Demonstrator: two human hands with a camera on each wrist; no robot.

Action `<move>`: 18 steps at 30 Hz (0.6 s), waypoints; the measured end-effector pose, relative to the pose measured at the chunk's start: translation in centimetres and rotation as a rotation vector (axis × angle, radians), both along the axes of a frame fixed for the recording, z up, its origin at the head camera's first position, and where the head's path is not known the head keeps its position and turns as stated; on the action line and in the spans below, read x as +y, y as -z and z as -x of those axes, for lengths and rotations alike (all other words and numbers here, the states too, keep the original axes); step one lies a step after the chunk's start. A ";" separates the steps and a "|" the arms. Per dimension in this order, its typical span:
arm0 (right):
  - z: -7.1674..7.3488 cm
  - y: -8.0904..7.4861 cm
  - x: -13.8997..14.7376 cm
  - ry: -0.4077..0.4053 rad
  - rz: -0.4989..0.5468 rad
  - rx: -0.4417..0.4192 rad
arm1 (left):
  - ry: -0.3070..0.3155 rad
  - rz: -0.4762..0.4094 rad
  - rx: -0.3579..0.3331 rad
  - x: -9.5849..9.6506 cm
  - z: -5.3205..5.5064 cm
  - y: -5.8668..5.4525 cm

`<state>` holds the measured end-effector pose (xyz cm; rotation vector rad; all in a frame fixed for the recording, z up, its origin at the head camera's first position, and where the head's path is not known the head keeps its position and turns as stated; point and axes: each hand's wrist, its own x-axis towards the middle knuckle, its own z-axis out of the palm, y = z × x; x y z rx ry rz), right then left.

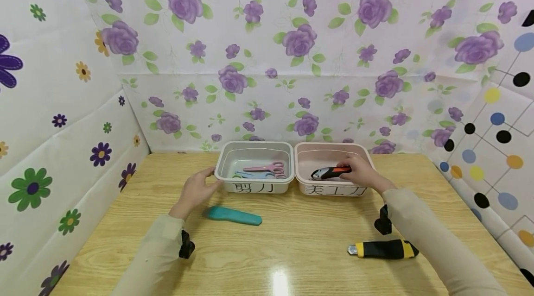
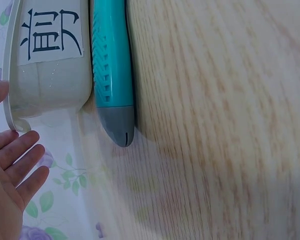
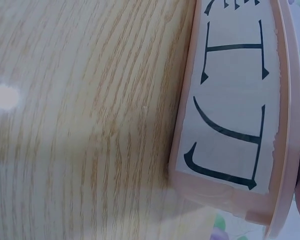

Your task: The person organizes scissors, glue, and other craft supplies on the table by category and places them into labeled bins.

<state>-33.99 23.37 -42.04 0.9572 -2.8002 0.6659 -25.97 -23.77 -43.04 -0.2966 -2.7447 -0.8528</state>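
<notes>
In the head view my right hand (image 1: pixel 359 171) holds a black and orange-red utility knife (image 1: pixel 330 173) with a silver head, over the pink bin (image 1: pixel 333 148) labelled 美工刀. Only the edge of that hand shows in the right wrist view, beside the pink rim (image 3: pixel 288 125). My left hand (image 1: pixel 200 190) is at the left end of the pale grey bin (image 1: pixel 256 145) labelled 剪刀; its fingers (image 2: pixel 20 155) look loosely extended by the rim corner. Inside the grey bin lie pink scissors (image 1: pixel 267 167) and blue scissors (image 1: pixel 254 175).
A teal handled tool (image 1: pixel 233 215) with a grey slotted tip (image 2: pixel 117 125) lies in front of the grey bin. A black and yellow utility knife (image 1: pixel 384 249) lies near the right forearm. Floral cloth (image 1: pixel 258 73) stands behind the wooden table (image 1: pixel 292 240).
</notes>
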 end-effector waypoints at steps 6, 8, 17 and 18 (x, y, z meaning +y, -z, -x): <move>0.0 -0.1 -0.2 -0.005 -0.005 0.006 | 0.003 0.000 0.005 -0.1 0.0 0.0; 0.0 -0.2 -0.2 -0.002 -0.011 0.010 | 0.002 -0.002 0.004 0.0 0.0 0.0; -0.1 -0.4 -0.6 0.013 -0.022 -0.003 | 0.001 -0.005 0.011 0.0 0.0 0.1; -0.1 -0.5 -0.7 0.018 -0.024 -0.004 | 0.000 -0.004 0.011 0.0 0.0 0.1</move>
